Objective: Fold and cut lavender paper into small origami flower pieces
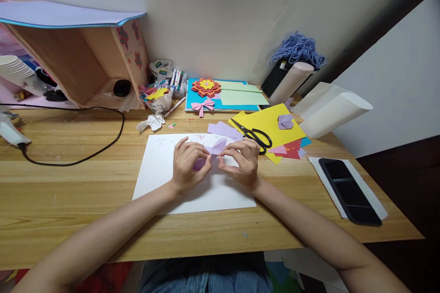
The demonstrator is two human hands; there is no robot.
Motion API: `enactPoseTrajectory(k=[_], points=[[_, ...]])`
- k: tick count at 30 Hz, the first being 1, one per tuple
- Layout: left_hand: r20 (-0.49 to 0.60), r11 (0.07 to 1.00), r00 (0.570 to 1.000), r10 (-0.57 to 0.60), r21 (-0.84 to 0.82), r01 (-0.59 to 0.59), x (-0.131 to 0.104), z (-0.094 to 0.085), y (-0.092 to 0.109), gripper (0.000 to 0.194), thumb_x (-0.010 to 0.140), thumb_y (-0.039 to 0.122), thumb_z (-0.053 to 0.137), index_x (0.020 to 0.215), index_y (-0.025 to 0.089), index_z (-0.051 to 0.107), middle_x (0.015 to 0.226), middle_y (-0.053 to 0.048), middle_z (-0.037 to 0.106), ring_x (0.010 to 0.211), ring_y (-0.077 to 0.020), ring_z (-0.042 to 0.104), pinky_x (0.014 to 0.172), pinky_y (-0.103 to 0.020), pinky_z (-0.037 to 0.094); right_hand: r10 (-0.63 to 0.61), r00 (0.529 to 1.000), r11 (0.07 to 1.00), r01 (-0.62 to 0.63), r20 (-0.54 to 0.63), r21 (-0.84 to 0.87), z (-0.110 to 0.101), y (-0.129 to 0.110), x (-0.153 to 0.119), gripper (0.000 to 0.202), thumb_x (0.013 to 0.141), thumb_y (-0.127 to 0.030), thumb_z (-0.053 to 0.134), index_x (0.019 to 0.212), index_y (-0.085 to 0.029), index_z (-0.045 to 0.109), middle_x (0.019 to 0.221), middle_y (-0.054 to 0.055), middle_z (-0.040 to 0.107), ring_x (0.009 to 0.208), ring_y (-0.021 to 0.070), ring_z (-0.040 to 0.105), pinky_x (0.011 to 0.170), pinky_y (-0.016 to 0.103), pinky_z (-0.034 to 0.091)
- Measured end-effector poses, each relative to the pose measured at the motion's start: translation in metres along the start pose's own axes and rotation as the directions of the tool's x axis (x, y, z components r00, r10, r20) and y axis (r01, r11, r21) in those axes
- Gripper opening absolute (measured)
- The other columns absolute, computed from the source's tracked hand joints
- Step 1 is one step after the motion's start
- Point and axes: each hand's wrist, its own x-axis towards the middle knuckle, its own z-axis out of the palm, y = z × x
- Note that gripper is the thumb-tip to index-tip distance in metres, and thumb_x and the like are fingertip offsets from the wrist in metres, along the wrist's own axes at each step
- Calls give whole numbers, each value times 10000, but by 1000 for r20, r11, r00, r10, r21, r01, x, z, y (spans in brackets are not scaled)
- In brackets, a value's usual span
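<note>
A folded piece of light purple paper [218, 147] is pinched between my two hands, above a white sheet [158, 162] on the table. My left hand [190, 165] grips its left side between thumb and fingers. On the other side my right hand [241, 163] pinches it near the middle, fingertips close to those of the left. Part of the paper is hidden behind the fingers. Just past my right hand lie black-handled scissors [256, 136] and flat purple paper strips [224, 130].
Yellow paper [271, 121] with a folded purple piece [285, 122] lies right of the scissors. Behind are a layered paper flower [206, 87] and a pink bow [202, 106]. A phone [350, 192] lies at right. A black cable [82, 162] loops at left, before an open box [79, 62].
</note>
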Motion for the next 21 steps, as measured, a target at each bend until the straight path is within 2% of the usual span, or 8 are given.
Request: enactPoseTrajectory(k=[11,13,15,16,17,19,21], points=[[-42,997,997,-69,13,69,-1,-1,-3,127,732,136,639,701,204,537,725,26,659,797,-153,608,965,-429,368,-23,1000,999,23,8,-40,-2,10,0,157,682,-155,682,766,-258,600,738,-8,647,783,195,547,816,381,403],[-48,996,995,-93,14,94,-1,-1,-3,119,743,139,631,702,204,540,728,25,658,799,-152,605,970,-428,363,21,1000,1000,-21,18,10,-1,12,-2,160,689,-142,671,774,-251,590,763,3,637,794,201,548,802,384,411],[-44,994,993,-111,17,112,0,-1,-4,105,752,144,629,715,206,552,735,24,661,809,-154,604,978,-427,355,145,985,974,-159,96,162,1,13,-4,149,724,-150,636,821,-241,569,819,18,618,807,195,559,775,368,435],[-38,993,993,-115,18,116,0,-1,-4,96,756,147,630,727,208,562,739,24,665,815,-155,605,984,-427,348,233,958,923,-272,167,272,2,13,-5,153,749,-167,613,870,-237,550,854,25,605,812,187,567,759,355,451],[-32,993,993,-117,20,118,0,-1,-4,86,758,152,633,740,210,572,743,24,668,821,-156,606,991,-428,341,319,912,833,-400,259,382,4,12,-7,166,775,-193,590,921,-235,524,887,30,592,820,179,575,748,341,467],[-17,993,993,-119,26,119,1,-1,-4,73,763,159,637,767,216,592,754,26,677,834,-159,608,1004,-431,326,439,787,570,-617,433,543,7,9,-9,207,813,-270,561,994,-241,464,927,32,575,839,168,586,740,322,486],[-6,992,993,-121,34,121,1,-2,-4,67,770,165,636,789,222,607,762,27,683,839,-160,610,1013,-432,314,489,697,349,-707,524,615,9,5,-9,219,825,-338,556,985,-246,436,911,18,571,833,158,589,730,304,489]])
